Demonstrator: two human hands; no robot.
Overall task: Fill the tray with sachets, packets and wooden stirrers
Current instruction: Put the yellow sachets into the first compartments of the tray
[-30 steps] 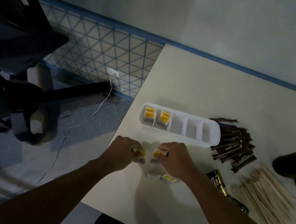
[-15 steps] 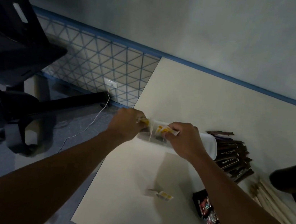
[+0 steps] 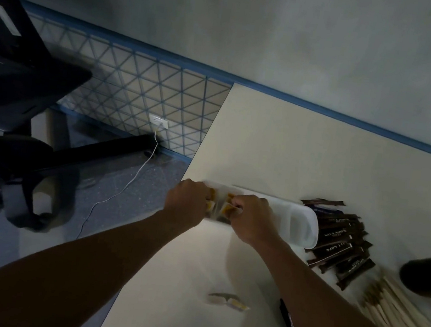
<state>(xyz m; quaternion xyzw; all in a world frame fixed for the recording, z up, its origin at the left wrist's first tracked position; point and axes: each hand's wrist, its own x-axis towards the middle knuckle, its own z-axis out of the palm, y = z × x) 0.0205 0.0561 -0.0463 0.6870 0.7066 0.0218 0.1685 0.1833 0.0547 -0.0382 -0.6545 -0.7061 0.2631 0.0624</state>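
Observation:
A white divided tray [image 3: 302, 224] lies on the cream table. My left hand [image 3: 187, 203] and my right hand [image 3: 252, 219] are both over its left compartments, each pinching a small white and yellow sachet [image 3: 226, 208] down into a compartment. Two more of these sachets [image 3: 229, 301] lie on the table nearer me. Brown stick packets [image 3: 341, 243] are piled right of the tray, and wooden stirrers [image 3: 402, 319] lie at the right edge. A dark packet [image 3: 291, 321] shows beside my right forearm.
A dark round object [image 3: 429, 276] sits at the far right. The table's left edge [image 3: 200, 145] drops to the floor, where a black office chair [image 3: 12, 98] stands and a white cable [image 3: 123, 187] runs from a wall socket.
Both hands lifted sachets from the table near me, carried them forward to the tray, and now press them into its left compartments. The camera view has tilted up.

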